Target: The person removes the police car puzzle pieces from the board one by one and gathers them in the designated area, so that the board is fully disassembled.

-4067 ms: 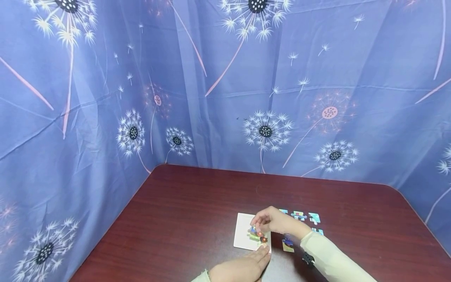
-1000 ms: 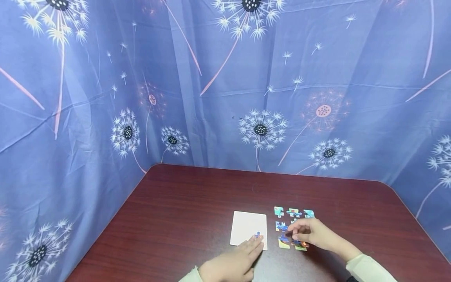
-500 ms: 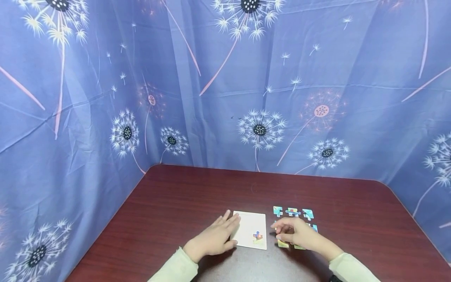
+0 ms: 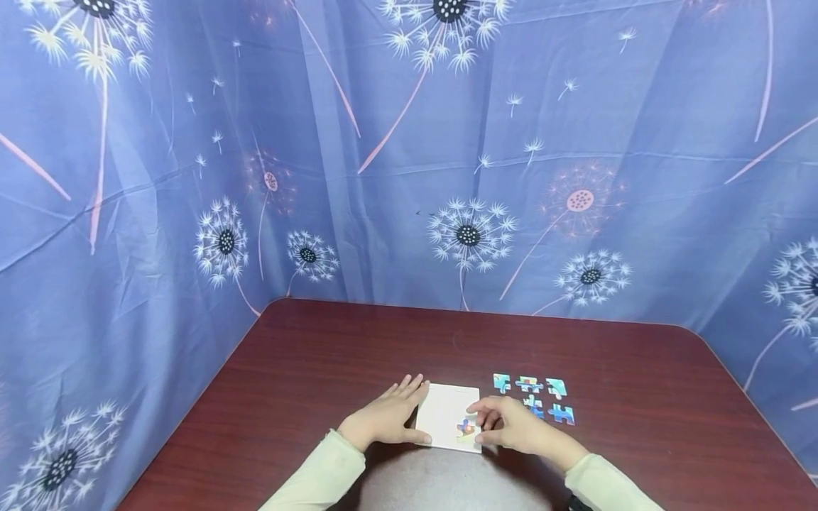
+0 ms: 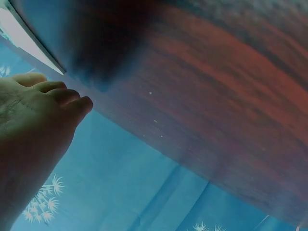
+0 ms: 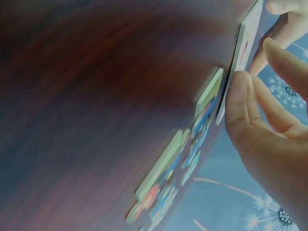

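A white puzzle board [image 4: 441,408] lies flat on the table, with one colourful jigsaw piece [image 4: 466,430] in its near right corner. My left hand [image 4: 383,419] rests along the board's left side, fingers straight and spread, the thumb at the near edge. At the right side of the board is my right hand [image 4: 511,426], its fingers loosely bent and its thumb at the near right corner. In the right wrist view, index finger and thumb stand apart beside the board's edge [image 6: 243,43], with nothing seen between them. The left wrist view shows only part of the left hand [image 5: 43,106].
Several loose jigsaw pieces [image 4: 529,384] lie in rows right of the board, some hidden behind the right hand. The dark red wooden table [image 4: 358,341] meets a blue dandelion-print curtain [image 4: 396,234] at its back and left.
My left hand has slid from over the corner piece to the board's left side, uncovering the piece. My right hand has come leftward from the loose pieces to the board's right edge.
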`<state>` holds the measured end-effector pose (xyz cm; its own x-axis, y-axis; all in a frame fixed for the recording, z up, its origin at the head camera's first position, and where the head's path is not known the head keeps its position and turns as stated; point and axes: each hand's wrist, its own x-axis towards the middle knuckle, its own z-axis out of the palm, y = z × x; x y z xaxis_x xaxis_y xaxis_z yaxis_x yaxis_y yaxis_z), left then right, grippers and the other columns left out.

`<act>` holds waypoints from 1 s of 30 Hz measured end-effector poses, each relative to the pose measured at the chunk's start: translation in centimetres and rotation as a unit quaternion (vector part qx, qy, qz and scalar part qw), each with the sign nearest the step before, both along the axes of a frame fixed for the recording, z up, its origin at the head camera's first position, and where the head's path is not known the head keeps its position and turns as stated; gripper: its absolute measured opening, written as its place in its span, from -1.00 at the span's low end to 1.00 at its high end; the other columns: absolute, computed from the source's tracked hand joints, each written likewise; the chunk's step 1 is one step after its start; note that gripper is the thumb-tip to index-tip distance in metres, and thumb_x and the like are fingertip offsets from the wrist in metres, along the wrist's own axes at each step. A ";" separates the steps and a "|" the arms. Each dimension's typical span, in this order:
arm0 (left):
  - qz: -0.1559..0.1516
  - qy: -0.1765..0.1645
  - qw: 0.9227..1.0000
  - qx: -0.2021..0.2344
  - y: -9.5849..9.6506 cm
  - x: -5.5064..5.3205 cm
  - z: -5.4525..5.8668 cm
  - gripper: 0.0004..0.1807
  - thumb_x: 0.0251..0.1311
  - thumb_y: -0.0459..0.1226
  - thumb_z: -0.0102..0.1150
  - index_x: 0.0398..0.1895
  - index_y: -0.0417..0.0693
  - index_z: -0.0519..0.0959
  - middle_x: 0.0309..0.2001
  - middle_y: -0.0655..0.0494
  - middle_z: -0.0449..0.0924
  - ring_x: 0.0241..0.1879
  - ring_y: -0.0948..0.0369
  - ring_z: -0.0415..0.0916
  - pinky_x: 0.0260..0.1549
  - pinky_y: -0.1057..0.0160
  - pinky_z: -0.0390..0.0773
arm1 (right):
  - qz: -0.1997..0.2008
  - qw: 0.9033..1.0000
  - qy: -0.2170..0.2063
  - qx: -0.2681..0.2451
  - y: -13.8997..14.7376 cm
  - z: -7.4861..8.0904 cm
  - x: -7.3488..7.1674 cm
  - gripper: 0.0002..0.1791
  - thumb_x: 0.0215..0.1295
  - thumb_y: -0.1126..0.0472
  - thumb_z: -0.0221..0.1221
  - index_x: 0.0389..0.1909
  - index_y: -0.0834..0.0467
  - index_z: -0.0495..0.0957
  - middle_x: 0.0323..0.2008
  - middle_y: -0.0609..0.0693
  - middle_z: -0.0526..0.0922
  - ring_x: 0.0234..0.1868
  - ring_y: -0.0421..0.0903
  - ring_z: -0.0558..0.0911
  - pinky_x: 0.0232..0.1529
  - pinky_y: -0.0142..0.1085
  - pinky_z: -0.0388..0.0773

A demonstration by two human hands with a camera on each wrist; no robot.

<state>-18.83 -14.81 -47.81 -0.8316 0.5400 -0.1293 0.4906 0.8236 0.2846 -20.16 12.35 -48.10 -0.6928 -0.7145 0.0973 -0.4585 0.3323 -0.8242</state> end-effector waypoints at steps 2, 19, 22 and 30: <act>0.006 -0.010 1.000 0.001 0.1 -0.1 -0.2 0.06 0.08 0.18 0.23 0.48 -0.23 0.04 0.49 -0.18 -0.06 0.47 -0.09 -0.11 0.39 -0.03 0.03 | -0.006 1.000 -0.001 0.008 -0.4 0.0 0.1 -0.57 0.09 0.36 0.34 -0.01 0.42 0.52 -0.37 0.06 0.55 -0.40 -0.27 0.52 -0.42 -0.40 0.55; 0.024 -0.014 1.000 -0.007 0.3 -0.1 -0.4 0.09 0.03 0.20 0.25 0.46 -0.27 0.08 0.48 -0.15 -0.01 0.46 -0.05 -0.06 0.39 0.01 0.06 | -0.044 0.998 0.031 0.039 -1.5 -0.3 0.2 -0.66 -0.11 0.41 0.40 -0.23 0.31 0.59 -0.45 -0.02 0.48 -0.49 -0.28 0.47 -0.50 -0.44 0.50; 0.025 -0.013 1.000 -0.009 0.3 -0.2 -0.4 0.09 0.03 0.20 0.25 0.46 -0.27 0.08 0.49 -0.15 -0.01 0.46 -0.05 -0.06 0.39 0.02 0.05 | -0.045 0.998 0.031 0.035 -1.5 -0.2 0.2 -0.65 -0.12 0.42 0.40 -0.23 0.30 0.58 -0.45 -0.02 0.48 -0.48 -0.23 0.48 -0.50 -0.44 0.49; 0.022 -0.016 1.000 -0.007 0.2 -0.1 -0.4 0.09 0.03 0.20 0.25 0.46 -0.28 0.08 0.48 -0.16 -0.01 0.46 -0.05 -0.05 0.38 0.01 0.07 | -0.052 0.998 0.027 0.024 -1.4 -0.5 0.3 -0.62 -0.12 0.43 0.41 -0.23 0.25 0.54 -0.43 -0.01 0.48 -0.49 -0.23 0.47 -0.53 -0.43 0.50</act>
